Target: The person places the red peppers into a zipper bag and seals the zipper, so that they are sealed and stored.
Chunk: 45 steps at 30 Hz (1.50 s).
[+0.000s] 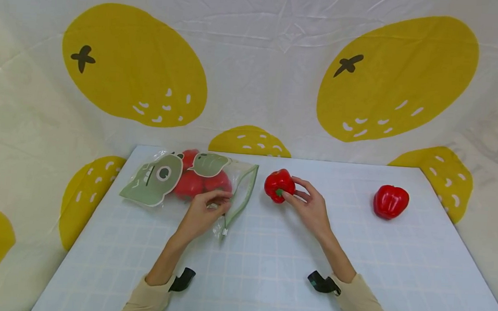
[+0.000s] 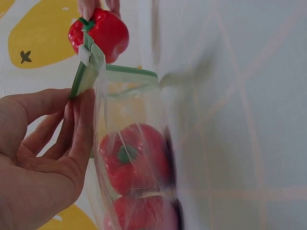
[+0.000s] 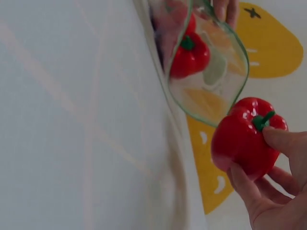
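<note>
My left hand (image 1: 206, 210) pinches the green-edged rim of a clear zip bag (image 1: 243, 201). In the right wrist view the bag's mouth gapes, facing the right hand. Red bell peppers (image 2: 136, 158) with green stems lie inside the bag, partly covered by its printed green cartoon animal. My right hand (image 1: 312, 210) holds another red bell pepper (image 1: 279, 185) between thumb and fingers, just to the right of the bag mouth. From the right wrist, that pepper (image 3: 249, 139) shows its green stem beside the thumb.
One more red bell pepper (image 1: 390, 202) sits on the right side of the pale blue checked table (image 1: 266, 282). Behind the table hangs a white cloth (image 1: 263, 79) printed with big yellow fruit. A small white slider (image 1: 225, 231) is at the bag's near corner.
</note>
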Tool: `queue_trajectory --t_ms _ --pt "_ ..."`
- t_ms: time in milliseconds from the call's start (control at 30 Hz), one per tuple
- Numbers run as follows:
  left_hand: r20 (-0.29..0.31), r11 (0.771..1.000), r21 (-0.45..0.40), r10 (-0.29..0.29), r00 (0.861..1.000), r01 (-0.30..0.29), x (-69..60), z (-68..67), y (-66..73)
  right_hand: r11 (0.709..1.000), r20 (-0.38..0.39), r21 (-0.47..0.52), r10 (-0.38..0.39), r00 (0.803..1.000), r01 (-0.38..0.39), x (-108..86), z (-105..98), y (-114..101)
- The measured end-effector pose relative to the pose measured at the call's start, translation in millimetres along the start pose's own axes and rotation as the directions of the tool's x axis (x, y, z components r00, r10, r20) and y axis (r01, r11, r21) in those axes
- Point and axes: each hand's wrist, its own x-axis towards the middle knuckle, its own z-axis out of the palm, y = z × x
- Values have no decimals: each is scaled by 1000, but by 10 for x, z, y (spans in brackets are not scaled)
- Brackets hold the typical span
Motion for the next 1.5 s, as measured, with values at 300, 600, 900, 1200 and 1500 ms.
queue_trajectory --t_ms 300,600,900,1200,1500 --pt "-2 1000 -5 -16 1000 16 -4 7 29 999 52 36 9 999 -11 47 210 -73" --pt "0 1000 -10 -20 1000 20 1 2 38 993 87 93 -79 993 71 144 429 66" --pt "14 1000 -5 -6 1000 6 5 1 29 990 122 83 -120 985 110 186 590 87" --pt "8 1000 -4 -29 1000 29 -14 -13 34 978 138 107 -191 972 177 264 775 112" --pt "27 1000 -9 -6 1000 7 -8 -11 58 977 135 62 -211 968 205 294 869 108"
